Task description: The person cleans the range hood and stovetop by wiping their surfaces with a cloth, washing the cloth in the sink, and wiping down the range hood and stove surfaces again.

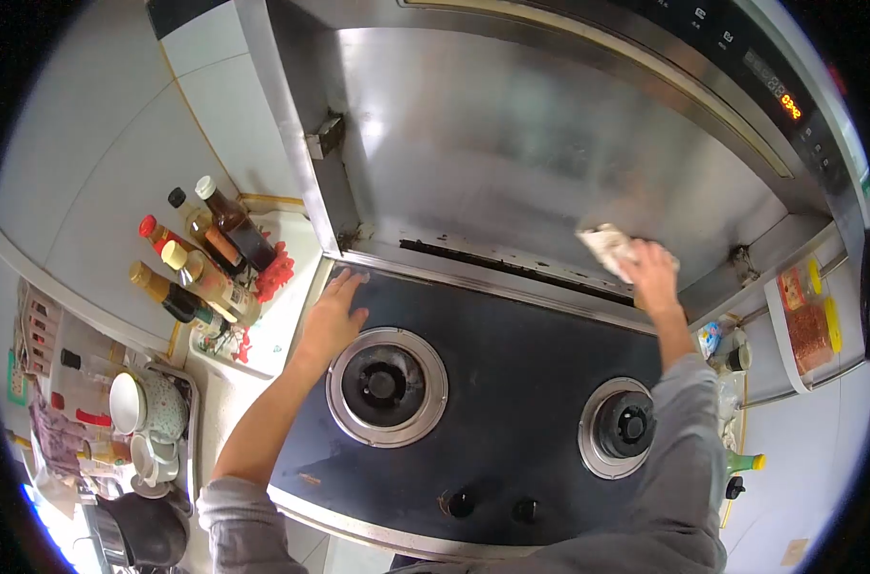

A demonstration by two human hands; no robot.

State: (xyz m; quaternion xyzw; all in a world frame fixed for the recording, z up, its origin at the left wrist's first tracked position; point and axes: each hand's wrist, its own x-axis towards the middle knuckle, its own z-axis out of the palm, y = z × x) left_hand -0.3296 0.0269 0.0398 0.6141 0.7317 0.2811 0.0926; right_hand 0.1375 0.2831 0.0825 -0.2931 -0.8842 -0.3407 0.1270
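Observation:
My right hand [653, 275] presses a crumpled whitish cloth [607, 251] against the lower right of the stainless steel back panel [492, 143], its fingers bent over the cloth. Dark grime lines the slot [512, 268] along the panel's bottom edge. At the back left corner of the black cooktop [492, 383], my left hand [332, 314] rests with its fingers apart and holds nothing. The left burner [381, 385] lies just right of that hand. My right forearm passes over the cooktop beside the right burner [624, 426], partly covering its edge.
Several sauce bottles [210, 282] stand on a white tray [296, 239] at the left. Farther left are stacked bowls [157, 411] and a dark pot [148, 531]. Yellow-lidded spice jars [810, 335] sit on a right-hand rack. The range hood's control panel [770, 81] overhangs the top right.

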